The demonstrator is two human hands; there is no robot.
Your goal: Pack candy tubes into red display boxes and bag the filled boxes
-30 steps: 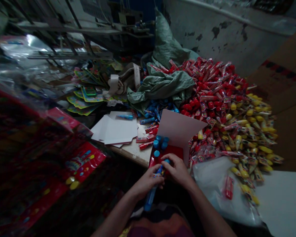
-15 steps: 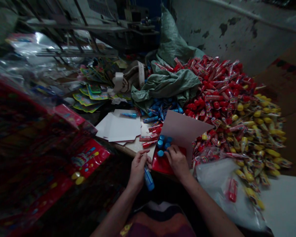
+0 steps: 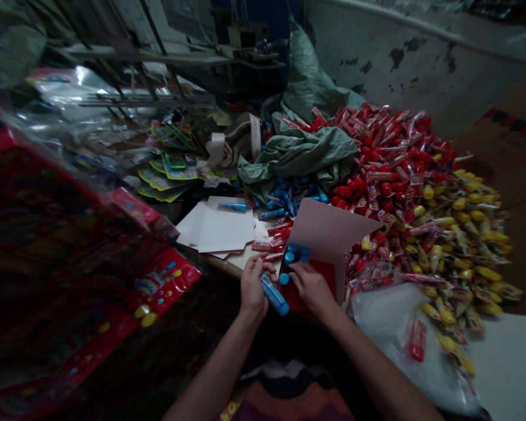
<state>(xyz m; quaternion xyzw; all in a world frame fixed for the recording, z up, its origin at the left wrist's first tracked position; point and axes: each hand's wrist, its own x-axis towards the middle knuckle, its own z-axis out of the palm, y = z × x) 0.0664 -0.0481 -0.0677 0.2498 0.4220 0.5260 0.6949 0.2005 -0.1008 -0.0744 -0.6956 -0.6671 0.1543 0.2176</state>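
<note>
In my left hand (image 3: 255, 287) is a blue wrapped candy tube (image 3: 275, 294), slanted with its blue cap end down and to the right. That hand is closed around its upper end, just left of the red box (image 3: 319, 273). The box's white lid (image 3: 331, 225) stands raised at the back. Several blue-capped tubes (image 3: 289, 258) stand upright in the left part of the box. My right hand (image 3: 312, 287) reaches over the box with bent fingers, its fingertips against the blue caps. Anything between those fingertips is hidden.
Behind the box lie loose blue tubes (image 3: 289, 196). A big heap of red tubes (image 3: 390, 158) and yellow ones (image 3: 473, 234) fills the right. White cards (image 3: 225, 228) lie left of the box. Stacked red printed boxes (image 3: 158, 286) stand left; a plastic bag (image 3: 390, 327) lies right.
My left hand has risen slightly and turned the blue candy tube so its cap end points more to the right, nearer the box. My right fingertips have shifted left among the caps.
</note>
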